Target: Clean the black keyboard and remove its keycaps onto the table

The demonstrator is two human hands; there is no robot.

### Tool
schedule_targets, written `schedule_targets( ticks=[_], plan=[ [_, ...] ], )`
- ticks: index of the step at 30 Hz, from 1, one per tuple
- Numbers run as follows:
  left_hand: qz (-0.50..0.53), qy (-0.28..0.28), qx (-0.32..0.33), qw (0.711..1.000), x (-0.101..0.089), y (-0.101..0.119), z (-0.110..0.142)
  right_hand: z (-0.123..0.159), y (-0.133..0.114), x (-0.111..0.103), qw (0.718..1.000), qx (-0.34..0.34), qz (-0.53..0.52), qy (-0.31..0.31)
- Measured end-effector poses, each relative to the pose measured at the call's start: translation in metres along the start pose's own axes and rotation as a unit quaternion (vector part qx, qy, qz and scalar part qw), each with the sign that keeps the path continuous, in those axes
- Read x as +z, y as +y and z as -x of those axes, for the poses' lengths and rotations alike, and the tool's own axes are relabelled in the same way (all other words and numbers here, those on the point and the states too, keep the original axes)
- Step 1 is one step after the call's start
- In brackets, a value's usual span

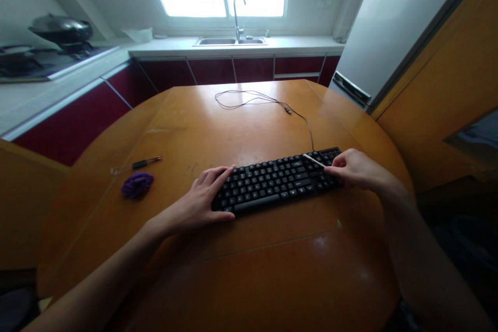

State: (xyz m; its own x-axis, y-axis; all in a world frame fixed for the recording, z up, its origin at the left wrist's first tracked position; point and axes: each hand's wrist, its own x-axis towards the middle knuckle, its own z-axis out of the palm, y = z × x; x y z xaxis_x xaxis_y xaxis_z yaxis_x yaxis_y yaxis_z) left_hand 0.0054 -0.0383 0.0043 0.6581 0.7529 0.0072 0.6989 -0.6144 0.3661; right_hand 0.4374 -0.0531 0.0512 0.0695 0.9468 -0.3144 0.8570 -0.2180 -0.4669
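A black keyboard point(268, 180) lies at a slight slant on the wooden table. My left hand point(208, 194) grips its left end, the thumb along the near edge and the fingers over the far corner. Between the thumb and fingers of my right hand point(348, 167) is a thin white cotton swab point(314, 161). Its tip points left and rests on or just above the keys near the arrow and navigation block; contact is too small to make out. Part of the number pad is hidden under my right hand.
The keyboard's cable point(309, 124) runs back to a loose coil. On the left of the table point(187, 280) are a purple crumpled cloth or scrubber point(137, 185) and a small black-handled tool point(147, 162). Beyond stand a sink point(218, 41), a stove with a wok point(62, 31) and a fridge point(389, 21).
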Motion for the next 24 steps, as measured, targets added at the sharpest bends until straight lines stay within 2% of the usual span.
schedule_targets(
  ticks=[10, 12, 18, 24],
  plan=[
    [0.002, -0.004, 0.002, 1.000, 0.001, -0.002, 0.001, 0.017, -0.008, -0.004, 0.994, 0.011, 0.015, -0.108],
    [0.001, -0.002, 0.000, 1.000, 0.001, -0.003, 0.001, 0.016, -0.010, -0.002, 0.995, 0.009, 0.018, -0.102],
    [0.003, -0.004, 0.001, 1.000, 0.000, -0.001, 0.000, 0.010, -0.017, 0.009, 0.999, 0.005, 0.047, -0.025],
    [0.000, 0.001, 0.001, 1.000, 0.000, 0.000, 0.000, 0.019, -0.013, 0.001, 0.998, 0.027, 0.024, -0.047]
  ],
)
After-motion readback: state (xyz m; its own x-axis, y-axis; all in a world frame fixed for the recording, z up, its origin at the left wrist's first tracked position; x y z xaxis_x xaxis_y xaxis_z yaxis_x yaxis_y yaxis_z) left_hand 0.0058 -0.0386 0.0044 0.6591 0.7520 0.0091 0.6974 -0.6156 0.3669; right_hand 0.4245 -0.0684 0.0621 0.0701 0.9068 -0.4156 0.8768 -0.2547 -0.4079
